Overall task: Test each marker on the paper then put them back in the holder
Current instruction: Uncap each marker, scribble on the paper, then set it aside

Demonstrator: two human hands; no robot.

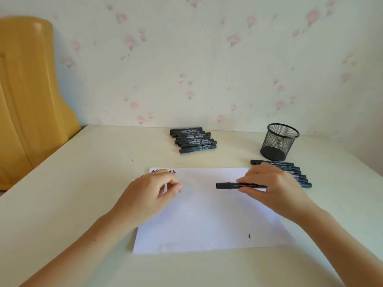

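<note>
Closest to me is the sheet of paper [207, 220] lying flat on the cream table [72, 183], with a tiny black squiggle [249, 236] near its bottom right corner. Both forearms come in from the bottom corners and meet over the sheet.

My right hand [271, 187] is grasping a black marker [232, 185], pinched between thumb and fingertips so it lies sideways just above the paper, capped end pointing left toward the other hand. My left hand [153, 191] is loosely curled with thumb and forefinger tips close together, and as far as I can see there's nothing in it. It sits over the upper left part of the sheet, apart from the marker.

Just past the left hand, at the paper's top left corner, there are some black scribbles [172, 171], partly hidden by my knuckles.

Behind the right hand there's a row of markers [298, 172] lying side by side on the table, just off the paper's top right corner. A bit further back is the black mesh holder [278, 141], upright, and it looks empty.

Further left, near the wall, there's a second bunch of markers [193, 139], stacked neatly side by side. Floral wallpaper [207, 59] is behind everything, and there's a yellow chair back [27, 90] off to the left.
</note>
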